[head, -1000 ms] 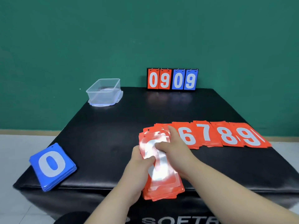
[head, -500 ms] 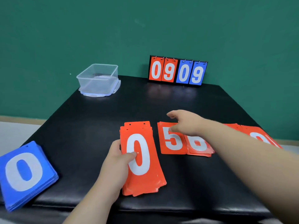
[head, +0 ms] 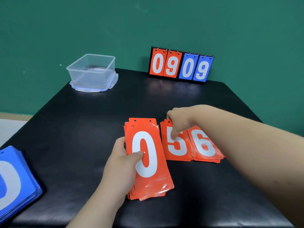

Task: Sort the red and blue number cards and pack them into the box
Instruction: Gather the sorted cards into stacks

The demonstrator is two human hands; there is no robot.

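Red number cards, gathered into a red stack (head: 148,162) topped by a white 0, are gripped by the left hand (head: 121,163) near the middle of the black padded surface (head: 79,129), somewhat toward its near edge; the thumb is laid across the numeral and the fingers are tucked under the stack's left side. Just to the right, the far end of a 5 card (head: 178,148) is pinched by the right hand (head: 180,120), thumb pressed on the face and fingers curled over the punched edge. A 6 card (head: 204,145) is seen hard against it on the side toward the right edge, with more red cards beneath. A blue stack (head: 14,181), also topped by a 0, is seen at the near left corner. The clear plastic box (head: 92,71), open and set on its lid (head: 98,89), is placed at the far left corner. A flip scoreboard (head: 181,65) reading 0909 is stood at the far edge against a green wall (head: 246,30)
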